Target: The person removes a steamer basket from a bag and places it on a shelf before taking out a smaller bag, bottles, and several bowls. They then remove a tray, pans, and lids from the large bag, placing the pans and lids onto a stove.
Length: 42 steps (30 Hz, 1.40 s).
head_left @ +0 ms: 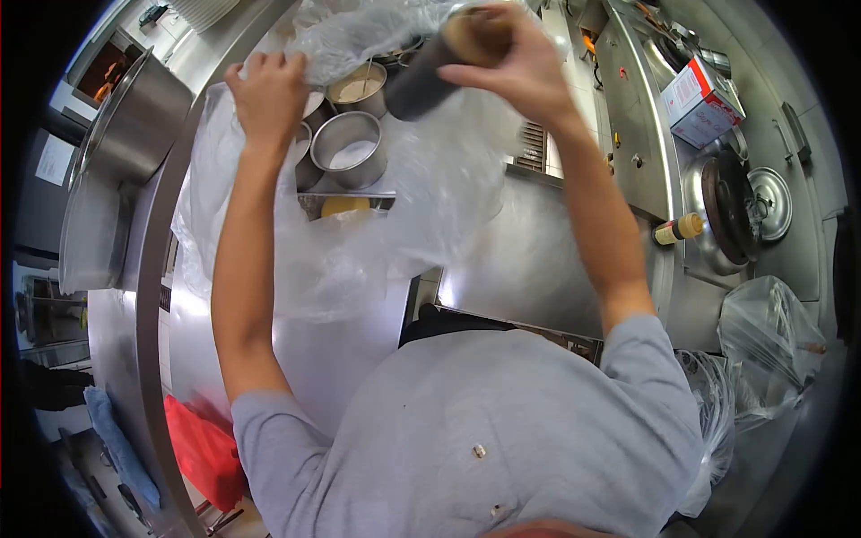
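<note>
My left hand (269, 99) has its fingers curled over the edge of a clear plastic sheet (332, 260), which lies around several metal canisters. Tilted in my right hand (516, 72) is a dark bottle (421, 85) with a tan end, smeared by motion. Its lower end is beside a canister holding beige powder and a spoon handle (359, 85). Nearer me stands a steel canister with white powder (348, 154). Other canisters at its left are partly hidden by my left hand and the plastic. Something yellow (345, 205) shows below them.
Large steel pots (134, 117) stand on the left shelf. On the right counter are a red-and-white box (702, 103), a yellow-capped bottle (679, 229), and pans with lids (769, 204). Plastic bags (767, 345) hang at the lower right; a red bag (204, 448) is lower left.
</note>
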Tool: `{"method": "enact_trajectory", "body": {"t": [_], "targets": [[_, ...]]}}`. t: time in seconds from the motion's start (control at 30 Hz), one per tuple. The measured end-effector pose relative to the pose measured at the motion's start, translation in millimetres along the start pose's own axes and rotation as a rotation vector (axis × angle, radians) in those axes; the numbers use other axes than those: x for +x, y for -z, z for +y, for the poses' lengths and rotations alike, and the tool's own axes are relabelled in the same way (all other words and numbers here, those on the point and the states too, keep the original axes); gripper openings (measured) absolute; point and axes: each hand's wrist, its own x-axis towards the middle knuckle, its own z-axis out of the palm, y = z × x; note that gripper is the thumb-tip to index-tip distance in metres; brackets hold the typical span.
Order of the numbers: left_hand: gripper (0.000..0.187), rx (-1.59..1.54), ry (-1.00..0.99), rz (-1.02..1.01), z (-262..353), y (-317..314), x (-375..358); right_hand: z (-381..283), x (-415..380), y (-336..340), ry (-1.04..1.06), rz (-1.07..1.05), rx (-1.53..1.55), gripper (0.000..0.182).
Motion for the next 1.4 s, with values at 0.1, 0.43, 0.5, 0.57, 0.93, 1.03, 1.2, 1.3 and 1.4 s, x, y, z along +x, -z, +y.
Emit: {"method": "enact_trajectory", "body": {"t": [0.1,0.43,0.5,0.57,0.93,1.03,1.2,1.3,1.4], "targets": [[0.017,-0.304,0.168,0.267,-16.5,9.3,38.8,-21.7,-33.9,78.7,-0.104,0.135,0.088,0.067],[0.042,-0.225,0.277,-0.072,-101.1,-15.6,80.3,94.7,-265.7,229.4,-0.886,0.061,-0.721,0.070],[0.054,-0.230,0.389,-0.056,-76.5,6.9,72.9,135.5,-308.6,239.8,-1.002,0.144,-0.823,0.070],[0.056,-0.215,0.431,-0.111,-86.5,1.1,68.2,165.5,-330.6,245.0,-1.072,0.250,-0.850,0.069],[0.055,0.126,0.020,0.183,-141.9,16.8,33.5,279.4,-365.7,293.3,-0.915,0.463,-1.203,0.068],[0.052,-0.101,0.334,0.143,-58.9,85.6,20.9,209.1,-299.3,229.5,-0.773,0.604,-1.470,0.054],[0.028,-0.373,-0.307,0.357,41.5,94.0,-56.1,48.6,-162.8,72.2,0.099,0.381,-0.315,0.028],[0.013,-0.770,-0.492,-0.387,76.0,53.8,-101.7,7.2,-103.4,-20.9,0.094,-0.186,-0.027,0.018],[0.025,-0.411,-0.333,-0.745,44.8,34.1,-127.3,37.8,-67.2,-110.8,-0.023,-0.382,-0.258,0.025]]}}
